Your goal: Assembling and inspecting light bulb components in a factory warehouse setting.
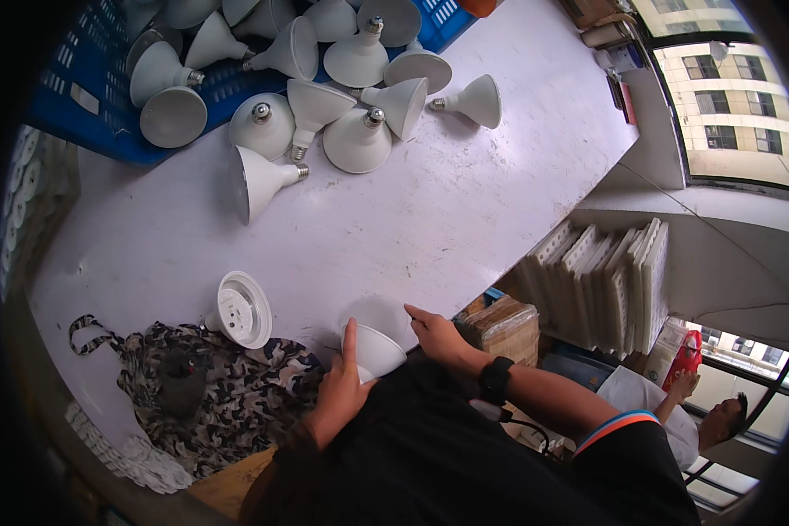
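My left hand (pixel 344 390) is closed around a white cone-shaped lamp housing (pixel 380 354), its index finger stretched up along the side. My right hand (pixel 438 337) is just right of the housing with its index finger extended; its other fingers are partly hidden, and I see nothing held in it. Between the two index fingers lies a pale grey round patch (pixel 384 314); I cannot tell whether it is a clear cover or a shadow. Further left, an uncovered white lamp (pixel 244 310) rests tilted beside a camouflage cloth (pixel 210 390), its round inner face showing.
White reflector lamps with screw bases, such as one lying on its side (pixel 263 180), crowd the far side of the table (pixel 412 219). More fill a blue crate (pixel 105 131). At right are stacked foam trays (pixel 609 272), a taped carton (pixel 504 329) and another person (pixel 649 399).
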